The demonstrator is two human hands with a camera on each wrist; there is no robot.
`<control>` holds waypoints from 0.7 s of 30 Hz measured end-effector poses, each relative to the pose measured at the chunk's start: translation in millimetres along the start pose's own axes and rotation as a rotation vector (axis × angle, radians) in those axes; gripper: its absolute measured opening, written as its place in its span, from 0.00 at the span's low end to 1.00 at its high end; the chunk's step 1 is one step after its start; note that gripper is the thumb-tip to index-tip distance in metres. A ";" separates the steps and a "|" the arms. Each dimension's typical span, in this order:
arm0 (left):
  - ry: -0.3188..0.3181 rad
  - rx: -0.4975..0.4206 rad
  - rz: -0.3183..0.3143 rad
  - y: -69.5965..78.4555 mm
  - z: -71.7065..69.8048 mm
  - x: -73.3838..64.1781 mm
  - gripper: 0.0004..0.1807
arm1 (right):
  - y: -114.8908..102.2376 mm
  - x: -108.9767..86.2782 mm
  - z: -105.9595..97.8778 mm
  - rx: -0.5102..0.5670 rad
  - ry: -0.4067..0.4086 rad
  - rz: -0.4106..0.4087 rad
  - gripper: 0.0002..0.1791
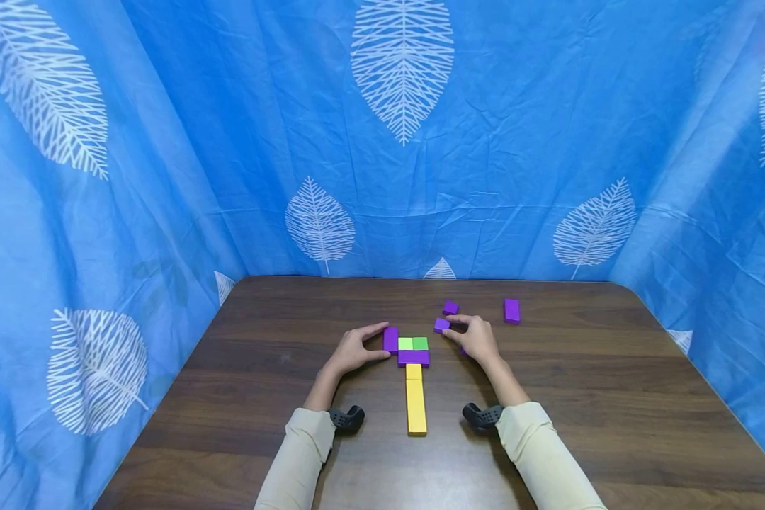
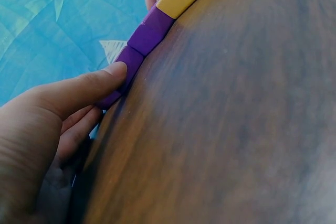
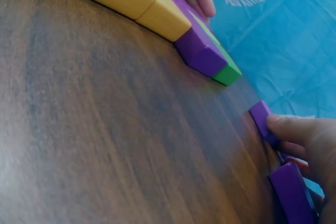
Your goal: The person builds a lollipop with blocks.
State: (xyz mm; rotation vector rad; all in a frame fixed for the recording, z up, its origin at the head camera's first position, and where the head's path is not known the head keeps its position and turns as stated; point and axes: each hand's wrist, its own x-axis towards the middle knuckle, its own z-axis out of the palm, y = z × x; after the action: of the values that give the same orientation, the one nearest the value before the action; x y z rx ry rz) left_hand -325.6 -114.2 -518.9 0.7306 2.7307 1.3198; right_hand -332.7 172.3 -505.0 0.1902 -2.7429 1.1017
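Purple oblong block [image 1: 391, 338], long axis pointing forward, is gripped by the left hand [image 1: 350, 353], right hand [image 1: 477, 341] pinching a small block [image 1: 441, 325].

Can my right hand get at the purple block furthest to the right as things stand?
Probably yes: nothing visible stands between the right grip and the rightmost purple block. The right grip pinches a small purple block, though, which it would likely need to release first.
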 end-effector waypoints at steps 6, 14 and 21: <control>-0.002 0.006 0.001 0.1 -0.5 0.3 0.35 | 0.1 0.9 0.6 -0.016 -0.007 -0.004 0.18; -0.005 0.009 -0.012 0.3 -0.5 0.1 0.35 | -1.7 2.7 -1.6 0.027 -0.009 -0.019 0.17; -0.002 0.010 -0.001 -1.8 -0.2 -0.1 0.36 | -19.7 10.5 -0.5 0.159 0.044 -0.030 0.17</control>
State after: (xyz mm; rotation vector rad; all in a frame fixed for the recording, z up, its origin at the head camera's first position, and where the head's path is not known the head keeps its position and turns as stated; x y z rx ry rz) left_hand -326.4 -115.3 -520.1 0.7311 2.7372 1.3060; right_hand -339.3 157.9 -489.2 0.2251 -2.6058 1.3008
